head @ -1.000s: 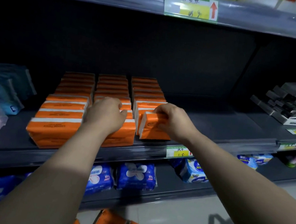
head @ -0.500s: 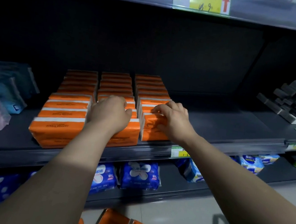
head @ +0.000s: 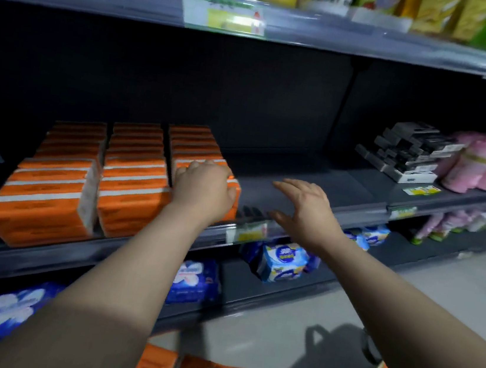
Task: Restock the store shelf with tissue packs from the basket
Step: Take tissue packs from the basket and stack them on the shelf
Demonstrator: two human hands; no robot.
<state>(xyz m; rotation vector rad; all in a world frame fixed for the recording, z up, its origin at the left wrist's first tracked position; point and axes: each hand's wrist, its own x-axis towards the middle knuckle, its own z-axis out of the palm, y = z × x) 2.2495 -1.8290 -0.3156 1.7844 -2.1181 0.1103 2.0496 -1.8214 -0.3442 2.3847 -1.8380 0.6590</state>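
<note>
Tissue packs (head: 129,190): three rows on the shelf (head: 358,192), left of its middle, running from front edge to back.
Axis: each pack stands on edge, long side parallel to the front edge, broad face forward.
Front pack (head: 233,190): heads the right row at the front edge.
Left hand (head: 203,191): fingers curled over that pack's top, gripping it.
Right hand (head: 306,210): fingers spread and loose, above bare shelf just right of the pack, not touching it.

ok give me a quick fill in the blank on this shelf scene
The orange tissue packs stand in ___ rows on the shelf.
The left hand rests on the front pack of the ___ row.
The right hand holds ___.
The stacked boxes at far right are ___.
Missing: three, rightmost, nothing, black.
</note>
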